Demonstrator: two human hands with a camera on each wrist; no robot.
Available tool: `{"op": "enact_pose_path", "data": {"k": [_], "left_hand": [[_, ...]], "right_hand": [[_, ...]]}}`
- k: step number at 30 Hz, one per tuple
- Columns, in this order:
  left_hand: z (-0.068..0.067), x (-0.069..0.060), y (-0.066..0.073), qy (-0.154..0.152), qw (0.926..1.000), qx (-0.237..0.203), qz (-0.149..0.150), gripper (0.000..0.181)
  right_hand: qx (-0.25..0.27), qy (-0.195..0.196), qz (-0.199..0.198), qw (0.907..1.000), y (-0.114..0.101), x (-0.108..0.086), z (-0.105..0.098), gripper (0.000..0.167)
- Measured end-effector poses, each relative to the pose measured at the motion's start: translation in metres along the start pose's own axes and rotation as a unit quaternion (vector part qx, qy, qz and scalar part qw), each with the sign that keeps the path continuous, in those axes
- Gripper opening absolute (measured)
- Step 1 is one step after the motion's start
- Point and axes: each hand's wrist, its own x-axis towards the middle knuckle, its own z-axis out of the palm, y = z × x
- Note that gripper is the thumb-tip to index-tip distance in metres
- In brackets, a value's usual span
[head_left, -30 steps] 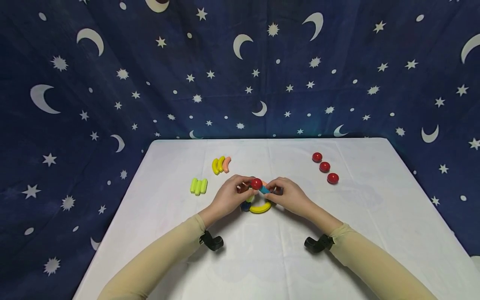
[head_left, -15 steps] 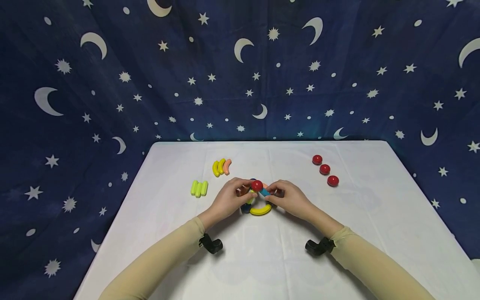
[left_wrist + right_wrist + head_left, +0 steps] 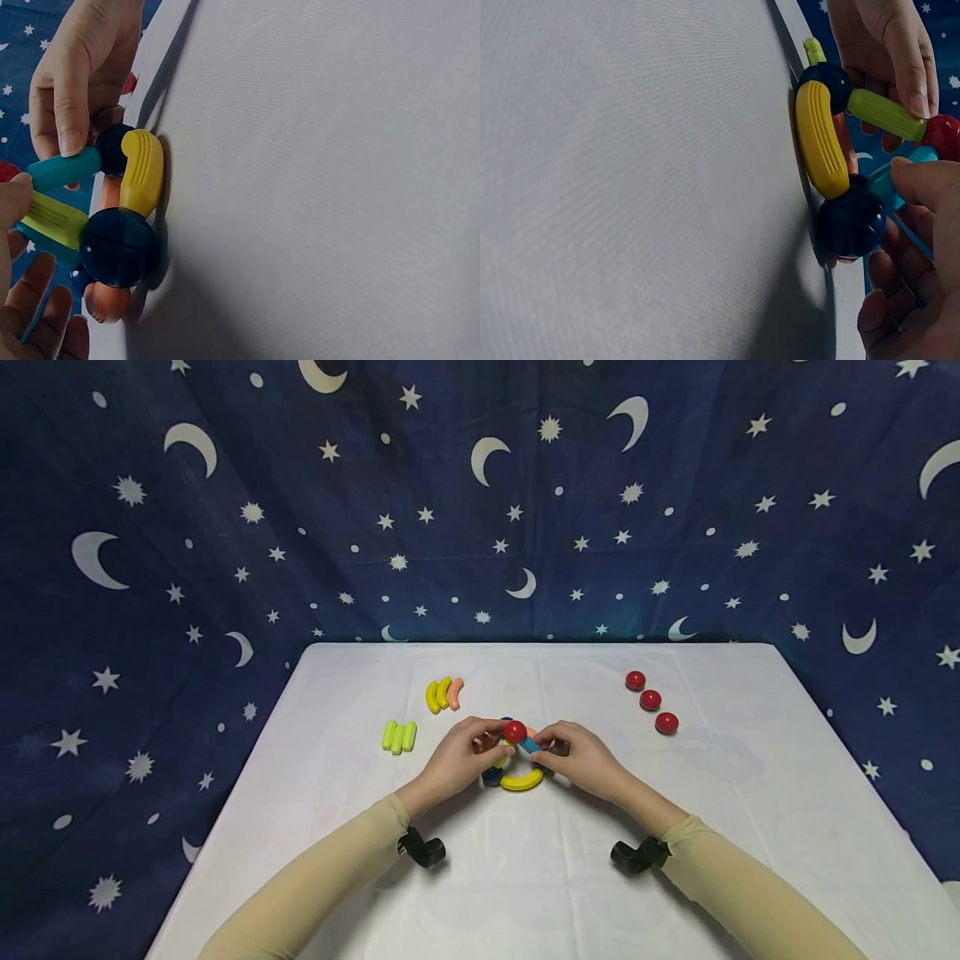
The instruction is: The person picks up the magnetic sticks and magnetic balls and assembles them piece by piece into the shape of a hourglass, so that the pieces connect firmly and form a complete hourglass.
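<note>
Both hands work at a small frame of toy rods and balls on the white table. My left hand [image 3: 459, 753] pinches a lime-green rod [image 3: 886, 115] close to the red ball [image 3: 514, 732] at the top. From the other side, my right hand [image 3: 579, 755] pinches a blue rod [image 3: 64, 169], which slopes up to that same ball. Below, a yellow curved rod [image 3: 522, 782] joins two dark blue balls [image 3: 118, 247] [image 3: 851, 221] at the base. Orange curved pieces and another blue rod behind are partly hidden by fingers and balls.
Several lime-green rods [image 3: 398, 737] lie left of the frame. Behind them are two yellow curved rods [image 3: 438, 695] and a salmon curved rod [image 3: 455, 693]. Three red balls [image 3: 650, 700] sit in a slanting row at the back right. A starry dark blue cloth [image 3: 420, 539] hangs behind the table.
The head view has tilted slightly, so everything sits a little lower in it. Both hands keep their grip around the red ball, with hardly any movement.
</note>
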Motion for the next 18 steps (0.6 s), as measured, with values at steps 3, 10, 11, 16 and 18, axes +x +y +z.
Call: {"op": "enact_pose_path", "data": {"k": [3,10,11,16,18], "left_hand": [[-0.0003,-0.0003,0.0003,0.001,1.0000,-0.003,0.000,0.043],[0.0004,-0.0010,-0.0005,0.004,1.0000,-0.006,0.001,0.044],[0.0006,-0.0010,-0.0004,0.004,1.0000,-0.006,0.001,0.044],[0.0005,-0.0010,0.0000,0.003,1.0000,-0.004,-0.001,0.044],[0.0004,-0.0007,0.0000,0.003,1.0000,-0.001,-0.001,0.044]], "right_hand": [[-0.004,0.001,-0.001,1.0000,-0.0006,0.0000,-0.0001,0.021],[-0.007,0.002,0.003,1.0000,-0.0022,0.0002,-0.0002,0.021],[-0.008,0.002,0.003,1.0000,-0.0021,0.0001,0.0000,0.021],[-0.011,0.004,0.008,0.9999,-0.0006,0.0000,0.0003,0.021],[-0.013,0.004,0.007,0.9999,0.0001,-0.0002,0.0003,0.021]]}}
